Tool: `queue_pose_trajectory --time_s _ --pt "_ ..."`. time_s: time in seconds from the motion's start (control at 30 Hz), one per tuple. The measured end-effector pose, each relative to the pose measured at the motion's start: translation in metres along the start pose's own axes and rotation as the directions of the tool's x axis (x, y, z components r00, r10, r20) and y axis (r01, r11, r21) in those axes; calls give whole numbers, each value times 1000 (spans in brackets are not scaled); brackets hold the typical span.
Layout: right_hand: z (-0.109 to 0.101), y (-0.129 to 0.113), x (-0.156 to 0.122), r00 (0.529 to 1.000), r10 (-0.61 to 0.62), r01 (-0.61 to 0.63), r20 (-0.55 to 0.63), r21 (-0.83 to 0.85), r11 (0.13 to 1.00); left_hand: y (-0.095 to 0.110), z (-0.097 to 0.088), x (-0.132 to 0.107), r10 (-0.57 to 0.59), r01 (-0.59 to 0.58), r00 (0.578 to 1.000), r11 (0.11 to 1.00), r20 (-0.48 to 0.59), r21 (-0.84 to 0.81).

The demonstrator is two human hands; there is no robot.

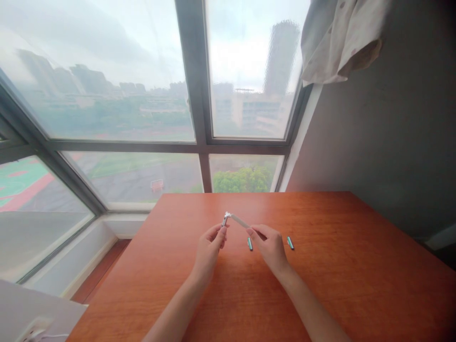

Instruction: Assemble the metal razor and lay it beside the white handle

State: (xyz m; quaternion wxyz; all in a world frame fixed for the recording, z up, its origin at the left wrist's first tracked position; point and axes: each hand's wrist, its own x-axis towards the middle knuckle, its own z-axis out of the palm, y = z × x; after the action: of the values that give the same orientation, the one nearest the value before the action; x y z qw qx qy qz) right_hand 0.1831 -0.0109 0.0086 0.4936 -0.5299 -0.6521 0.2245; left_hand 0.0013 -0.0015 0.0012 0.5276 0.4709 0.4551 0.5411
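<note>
Head view: two bare hands over a brown table, a window behind.
Left hand: thumb and fingers pinched on a small silver tool, which tilts up out of the grip.
Right hand: thumb and fingers clamped on one end of a pale stick, which slants up toward the left hand.
Tool and stick: between the hands, above the table, tips close together – whether they touch is too small to tell.
Inner green piece: on the table, just beside the right hand, between the two hands.
Outer green piece: on the table, to the right of that hand – apart from it.
Window: grey frame; buildings, a tree and sports ground outside.
Upper right: pale cloth hanging before a grey wall.
Lower left: a socket.
</note>
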Motion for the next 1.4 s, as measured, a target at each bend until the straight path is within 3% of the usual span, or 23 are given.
queue_pose_trajectory --time_s 0.53,0.97,1.4 --pt "-2 2 1 999 19 -17 -35 55 998 7 2 -1 -25 25 1000 999 -3 -28" --pt "-3 2 1 999 -34 32 -23 -60 998 0 0 1 -36 39 998 998 51 -46" --pt "-3 4 1 999 -31 26 -40 -116 993 0 0 3 -31 32 999 999 11 -35"
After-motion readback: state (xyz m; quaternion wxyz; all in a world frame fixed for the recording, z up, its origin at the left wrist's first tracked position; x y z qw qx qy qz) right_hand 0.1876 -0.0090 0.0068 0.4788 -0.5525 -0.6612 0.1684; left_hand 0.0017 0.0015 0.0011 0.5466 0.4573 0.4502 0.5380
